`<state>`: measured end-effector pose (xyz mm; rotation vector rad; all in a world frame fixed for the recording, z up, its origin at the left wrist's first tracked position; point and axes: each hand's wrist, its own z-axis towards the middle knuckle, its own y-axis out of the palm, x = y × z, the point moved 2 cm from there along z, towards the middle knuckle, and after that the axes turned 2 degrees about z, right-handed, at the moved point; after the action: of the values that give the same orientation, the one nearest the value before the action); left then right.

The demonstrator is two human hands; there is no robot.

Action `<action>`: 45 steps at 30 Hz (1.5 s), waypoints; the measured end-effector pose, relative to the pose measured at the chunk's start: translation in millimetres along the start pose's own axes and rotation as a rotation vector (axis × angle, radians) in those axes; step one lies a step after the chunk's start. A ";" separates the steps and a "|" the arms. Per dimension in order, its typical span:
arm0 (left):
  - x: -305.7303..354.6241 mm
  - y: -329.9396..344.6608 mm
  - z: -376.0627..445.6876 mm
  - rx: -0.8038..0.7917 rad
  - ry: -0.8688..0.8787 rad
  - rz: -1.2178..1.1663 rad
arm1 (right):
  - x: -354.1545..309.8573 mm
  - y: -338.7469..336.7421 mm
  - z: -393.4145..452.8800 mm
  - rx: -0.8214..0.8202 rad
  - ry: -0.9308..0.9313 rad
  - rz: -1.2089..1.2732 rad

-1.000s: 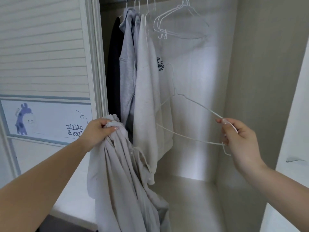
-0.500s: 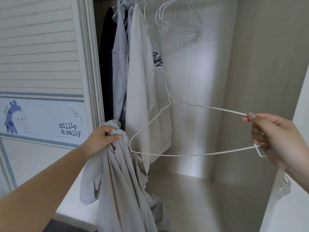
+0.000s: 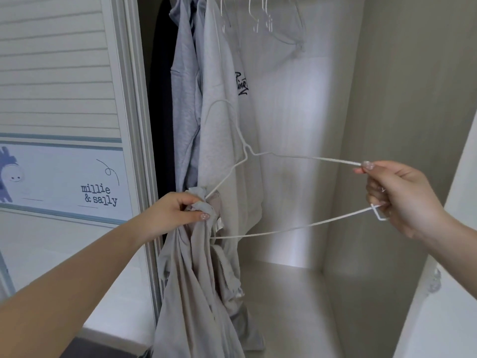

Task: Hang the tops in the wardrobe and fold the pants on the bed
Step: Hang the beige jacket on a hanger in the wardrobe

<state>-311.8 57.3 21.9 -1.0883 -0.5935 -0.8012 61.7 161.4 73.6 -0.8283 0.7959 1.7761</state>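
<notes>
Hanger meets top at open wardrobe.
Left hand grips bunched grey top; right hand pinches white wire hanger, far end entering the fabric.

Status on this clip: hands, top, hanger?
Left hand grips bunched grey top. Right hand holds wire hanger, far end entering the top. Nothing blocking.

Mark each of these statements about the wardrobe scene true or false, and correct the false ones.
1. The right hand holds one end of a white wire hanger. True.
2. The left hand is empty. False: it grips a bunched light grey top.
3. A dark garment hangs leftmost in the wardrobe. True.
4. The rail holds no spare hangers. False: empty white hangers hang there.
</notes>
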 end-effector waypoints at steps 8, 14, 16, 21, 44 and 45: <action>-2.5 -19.3 -18.5 -0.007 -0.036 0.013 | -27.5 -1.7 21.3 -0.081 -0.166 0.011; -1.7 -23.5 -21.8 -0.052 -0.078 0.026 | -31.3 -0.6 25.9 -0.123 -0.208 -0.012; -3.3 -25.4 -23.9 -0.057 -0.094 0.041 | -36.2 -1.5 27.1 -0.150 -0.212 -0.012; -4.9 -27.4 -26.0 -0.021 -0.103 0.048 | -38.7 -0.6 29.9 -0.164 -0.196 -0.029; -24.9 -13.5 -30.7 0.299 0.079 0.398 | -18.6 0.5 13.7 0.009 0.322 -0.023; -25.8 -13.4 -31.5 0.287 0.078 0.402 | -20.7 -1.5 14.8 0.015 0.322 -0.022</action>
<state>-336.5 31.7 -1.9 -0.8681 -0.3906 -0.3919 66.4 163.6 98.5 -1.1261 1.0022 1.6356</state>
